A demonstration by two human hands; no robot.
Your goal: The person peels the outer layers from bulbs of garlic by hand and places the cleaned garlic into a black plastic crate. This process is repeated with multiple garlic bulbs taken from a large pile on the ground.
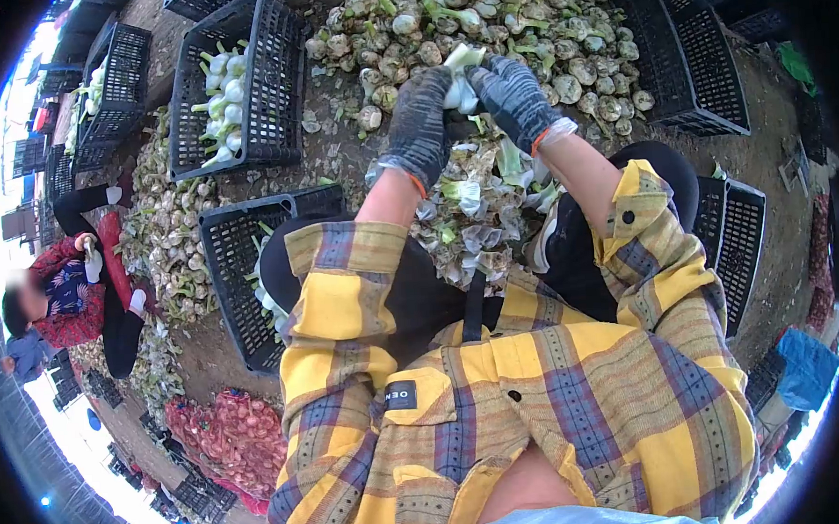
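Note:
My left hand [420,120] and my right hand [517,98] wear dark grey streaked gloves with clear plastic cuffs and orange bands. Between them is a garlic bulb [461,90], pale white with a short greenish stem pointing up. Fingers of both hands are closed around it, one hand on each side, partly hiding it. Just beyond the hands lies a large pile of garlic bulbs [574,54], many still brown with dirt and roots. Below the hands, between my knees, a heap of peeled garlic skins [473,203] covers the ground.
A black crate [286,99] at upper left holds clean white garlic. Another crate [238,298] stands by my left knee, others [697,72] to the right. At far left a person [65,287] sits beside more garlic [175,245]. A red net sack [226,439] lies lower left.

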